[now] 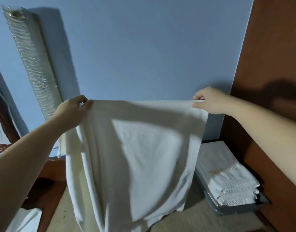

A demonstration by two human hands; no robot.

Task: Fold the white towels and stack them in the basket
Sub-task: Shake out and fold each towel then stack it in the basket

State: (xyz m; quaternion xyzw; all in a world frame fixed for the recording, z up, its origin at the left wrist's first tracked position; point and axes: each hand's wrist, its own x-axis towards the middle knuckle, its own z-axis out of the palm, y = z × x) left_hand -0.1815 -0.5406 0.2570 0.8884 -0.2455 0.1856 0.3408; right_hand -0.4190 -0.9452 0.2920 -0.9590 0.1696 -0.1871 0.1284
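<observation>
While the white towel [137,158] hangs spread between both hands, you can already tell how it'll behave; it's soft terry, limp, drapes in loose folds with zero stiffness, and I'd guess light enough that weight isn't the issue, floppiness is. The left hand [72,111] pinches the top left corner, thumb and forefinger closed on the hem, other fingers curled; the right hand [209,101] does the same at the top right corner, fingers curled round the edge. The top edge runs fairly taut between them, sagging a touch; the bottom trails down toward the beige surface [194,221], though I can't tell if it's actually touching.

Corners are the right place to hold it; grab mid-edge and it'll just bunch. Not slippery, not fragile, so a firm pinch is fine; the bother is keeping edges lined up when bringing corners together.

Off to the right, the grey basket [227,210] already holds a stack of folded towels [227,178], just beside the hanging one.
</observation>
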